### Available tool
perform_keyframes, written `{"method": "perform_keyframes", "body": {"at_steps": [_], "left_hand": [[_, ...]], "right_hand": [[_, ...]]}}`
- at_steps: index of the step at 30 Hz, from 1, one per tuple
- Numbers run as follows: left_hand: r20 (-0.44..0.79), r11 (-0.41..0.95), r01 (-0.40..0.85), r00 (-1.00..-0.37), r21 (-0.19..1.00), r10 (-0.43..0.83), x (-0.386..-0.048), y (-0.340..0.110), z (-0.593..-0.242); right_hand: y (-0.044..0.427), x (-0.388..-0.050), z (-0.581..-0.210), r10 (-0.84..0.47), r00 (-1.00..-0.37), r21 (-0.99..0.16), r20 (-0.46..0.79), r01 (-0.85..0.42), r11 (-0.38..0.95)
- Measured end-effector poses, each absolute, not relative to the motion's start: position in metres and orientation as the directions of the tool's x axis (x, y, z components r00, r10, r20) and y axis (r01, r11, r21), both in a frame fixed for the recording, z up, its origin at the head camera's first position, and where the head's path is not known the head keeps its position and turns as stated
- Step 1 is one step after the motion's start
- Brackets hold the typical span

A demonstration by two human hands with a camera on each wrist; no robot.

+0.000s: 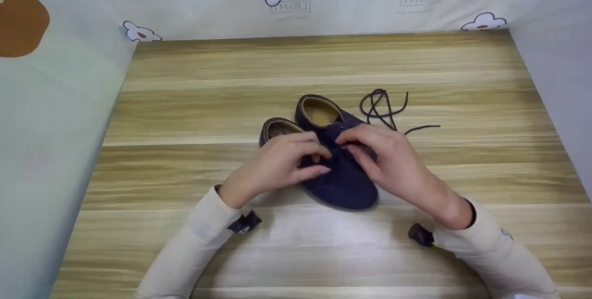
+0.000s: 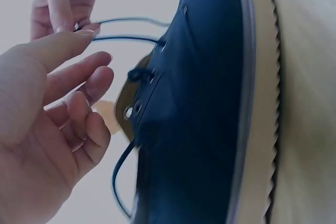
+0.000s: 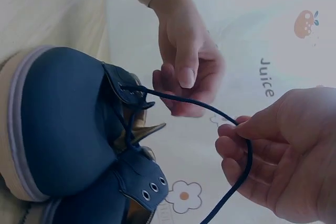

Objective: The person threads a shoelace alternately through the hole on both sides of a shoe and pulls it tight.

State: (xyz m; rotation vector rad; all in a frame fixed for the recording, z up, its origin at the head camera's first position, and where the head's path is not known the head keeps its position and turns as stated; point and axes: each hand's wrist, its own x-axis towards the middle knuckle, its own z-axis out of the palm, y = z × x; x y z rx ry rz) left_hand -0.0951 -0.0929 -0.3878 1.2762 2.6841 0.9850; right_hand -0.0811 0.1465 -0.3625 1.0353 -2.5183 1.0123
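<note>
A pair of dark blue lace-up shoes stands side by side under my hands; the near shoe (image 1: 347, 192) has its toe toward the front right, beside the far shoe (image 1: 319, 109). A dark shoelace (image 3: 199, 103) runs out of the near shoe's eyelets. My right hand (image 3: 294, 156) pinches that lace between thumb and fingers. The left hand (image 2: 58, 129) is close by over the near shoe, thumb extended and fingers loosely bent, with the lace passing by its fingertips. Bare metal eyelets (image 3: 154, 187) show on the far shoe.
Loose dark lace (image 1: 381, 112) lies looped on the wood-grain table (image 1: 208, 86) behind the right hand; whether it joins the held lace is hidden. Patterned pale sheets (image 1: 342, 12) wall the back and sides. Small black devices hang at both wrists.
</note>
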Motion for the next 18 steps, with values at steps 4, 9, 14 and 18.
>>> {"method": "perform_keyframes", "body": {"at_steps": [4,9,14,18], "left_hand": [[0.248,0.327,0.626,-0.653,0.708,0.715,-0.096,-0.091,-0.390],[0.285,0.103,0.454,-0.703,0.885,0.651,-0.095,-0.097,-0.381],[0.340,-0.140,0.314,-0.792,0.939,0.507,-0.092,-0.107,-0.365],[0.438,-0.285,0.351,-0.828,0.892,0.350,-0.095,-0.116,-0.353]], "right_hand": [[0.146,-0.082,-0.365,-0.534,-0.715,-0.510,0.451,-0.697,0.504],[0.150,-0.085,-0.370,-0.508,-0.753,-0.516,0.418,-0.657,0.550],[0.153,-0.087,-0.374,-0.491,-0.778,-0.518,0.391,-0.627,0.581],[0.153,-0.087,-0.375,-0.486,-0.789,-0.530,0.375,-0.613,0.586]]}}
